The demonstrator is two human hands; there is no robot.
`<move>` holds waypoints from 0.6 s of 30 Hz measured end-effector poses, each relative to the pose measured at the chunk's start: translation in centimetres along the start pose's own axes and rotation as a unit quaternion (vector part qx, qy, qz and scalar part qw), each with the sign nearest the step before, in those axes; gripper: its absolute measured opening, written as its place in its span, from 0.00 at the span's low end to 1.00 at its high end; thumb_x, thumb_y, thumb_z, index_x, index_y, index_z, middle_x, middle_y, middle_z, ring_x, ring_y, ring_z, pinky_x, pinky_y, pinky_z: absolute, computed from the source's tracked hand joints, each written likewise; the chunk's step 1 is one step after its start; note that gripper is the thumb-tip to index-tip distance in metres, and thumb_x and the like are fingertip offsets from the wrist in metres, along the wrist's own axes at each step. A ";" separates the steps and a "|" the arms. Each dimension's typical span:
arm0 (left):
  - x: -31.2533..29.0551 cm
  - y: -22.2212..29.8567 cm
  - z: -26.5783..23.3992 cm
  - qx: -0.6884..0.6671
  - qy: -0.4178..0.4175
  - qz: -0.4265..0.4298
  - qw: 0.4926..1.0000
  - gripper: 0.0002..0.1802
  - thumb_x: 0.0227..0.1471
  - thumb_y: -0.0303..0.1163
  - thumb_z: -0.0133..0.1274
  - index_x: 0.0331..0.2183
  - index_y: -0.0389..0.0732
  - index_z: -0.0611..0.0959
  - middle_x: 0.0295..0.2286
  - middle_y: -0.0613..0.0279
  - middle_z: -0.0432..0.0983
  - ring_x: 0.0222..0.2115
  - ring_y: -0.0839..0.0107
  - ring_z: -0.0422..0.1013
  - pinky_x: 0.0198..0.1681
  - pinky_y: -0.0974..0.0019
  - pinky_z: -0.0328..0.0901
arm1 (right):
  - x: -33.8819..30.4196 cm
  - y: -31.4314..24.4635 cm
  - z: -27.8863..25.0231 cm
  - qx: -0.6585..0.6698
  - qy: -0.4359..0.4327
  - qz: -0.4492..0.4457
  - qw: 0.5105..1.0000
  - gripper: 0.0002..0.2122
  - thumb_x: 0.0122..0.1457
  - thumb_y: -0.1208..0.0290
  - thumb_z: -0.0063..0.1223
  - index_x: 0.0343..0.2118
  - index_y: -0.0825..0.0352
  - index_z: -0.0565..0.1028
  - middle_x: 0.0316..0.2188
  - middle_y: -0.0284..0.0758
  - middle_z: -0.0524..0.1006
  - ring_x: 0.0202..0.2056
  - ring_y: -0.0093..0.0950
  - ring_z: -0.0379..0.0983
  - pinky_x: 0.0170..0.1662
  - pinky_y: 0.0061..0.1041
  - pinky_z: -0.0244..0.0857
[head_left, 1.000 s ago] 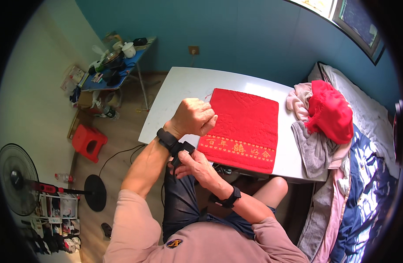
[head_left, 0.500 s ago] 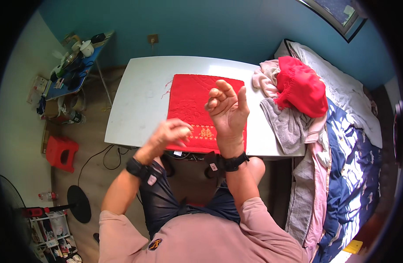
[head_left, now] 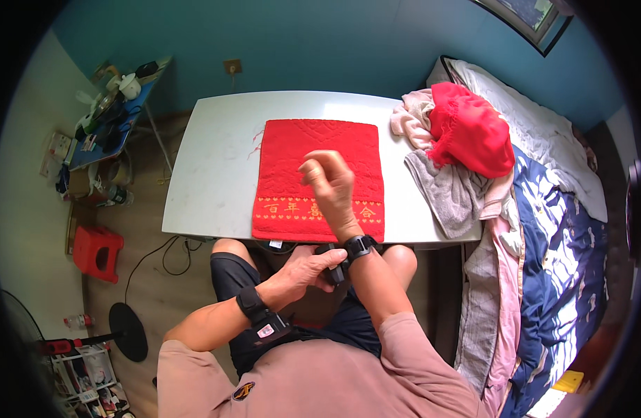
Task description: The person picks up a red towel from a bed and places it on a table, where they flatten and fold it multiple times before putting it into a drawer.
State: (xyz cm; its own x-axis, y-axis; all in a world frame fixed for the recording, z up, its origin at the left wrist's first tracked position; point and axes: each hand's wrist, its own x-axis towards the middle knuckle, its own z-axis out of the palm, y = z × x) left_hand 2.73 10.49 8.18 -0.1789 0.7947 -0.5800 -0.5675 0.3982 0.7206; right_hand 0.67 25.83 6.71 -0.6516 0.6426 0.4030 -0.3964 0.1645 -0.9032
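The white table point(head_left: 209, 167) is the biggest thing in front of the person, and the red towel point(head_left: 282, 164) lies flat on it, its sides running away from the person and its yellow band at the near end. The right hand point(head_left: 331, 184) is up over the towel, past the box, with its fingers loosely bent and nothing to be seen in it. The left hand point(head_left: 303, 269) is lower, just past the near table edge, and its thumb and fingers pinch a small black box point(head_left: 332, 267). The box sits to the right of the left hand, right up against the black strap point(head_left: 361, 245) on the right wrist, so the left hand is the near one. The box looks longer from top to bottom than across, but that is hard to be sure of. The right hand and wrist cover part of the towel and its yellow band. Some left fingertips are hidden behind the box. The thumb covers part of the box, and I cannot tell how it joins the strap
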 end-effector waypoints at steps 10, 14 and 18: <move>0.6 0.2 -1.3 0.047 -0.070 -0.028 0.996 0.29 0.53 0.47 0.62 0.44 0.30 0.78 0.36 0.61 0.76 0.35 0.73 0.75 0.37 0.68 0.74 | -1.5 1.0 -1.2 -0.124 -0.117 -0.063 0.983 0.03 0.56 0.80 0.59 0.34 0.68 0.80 0.24 0.34 0.81 0.23 0.22 0.78 0.25 0.21 0.70; 2.9 -0.5 -5.7 0.217 0.007 0.096 0.971 0.29 0.54 0.39 0.61 0.51 0.29 0.76 0.41 0.56 0.78 0.41 0.69 0.75 0.44 0.65 0.71 | -0.4 1.4 -4.8 -0.117 -0.082 0.075 0.987 0.08 0.63 0.71 0.55 0.41 0.70 0.80 0.27 0.35 0.81 0.30 0.21 0.77 0.33 0.21 0.71; 7.1 4.7 -10.7 0.444 0.214 0.234 0.838 0.35 0.45 0.46 0.58 0.50 0.30 0.78 0.46 0.40 0.77 0.49 0.49 0.74 0.54 0.57 0.67 | 3.1 2.8 -8.1 -0.470 -0.205 0.076 0.855 0.30 0.69 0.51 0.39 0.65 0.71 0.59 0.65 0.54 0.59 0.63 0.49 0.60 0.62 0.41 0.59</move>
State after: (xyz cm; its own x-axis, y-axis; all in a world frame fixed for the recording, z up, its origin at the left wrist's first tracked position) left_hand -9.75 13.07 3.40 -0.5938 0.7982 -0.1015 0.4337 0.4238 0.7951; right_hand 2.83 34.36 4.26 -0.8976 0.4256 0.1148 0.2826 0.7554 -0.5911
